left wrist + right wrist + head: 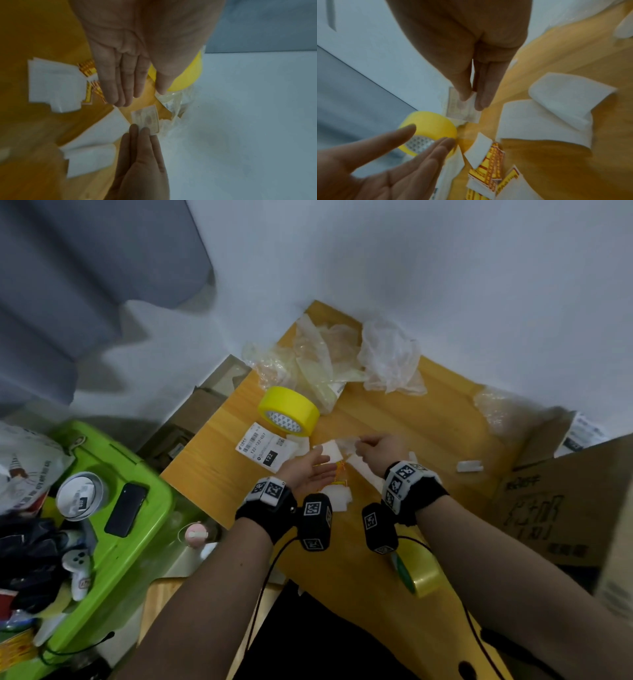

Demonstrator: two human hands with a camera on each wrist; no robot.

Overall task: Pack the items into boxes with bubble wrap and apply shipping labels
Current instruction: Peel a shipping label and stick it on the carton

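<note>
nearby, yellow tape roll [288, 410], crumpled plastic [390, 357], cardboard box [565, 501].

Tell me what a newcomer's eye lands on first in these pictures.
First, the yellow tape roll on the wooden table, beside a shipping label. Just in front of it, the right hand pinches a small flat packet while the left hand lies open, palm up. Crumpled plastic wrap lies at the table's far edge, and a bright green bin stands to the left.
</note>
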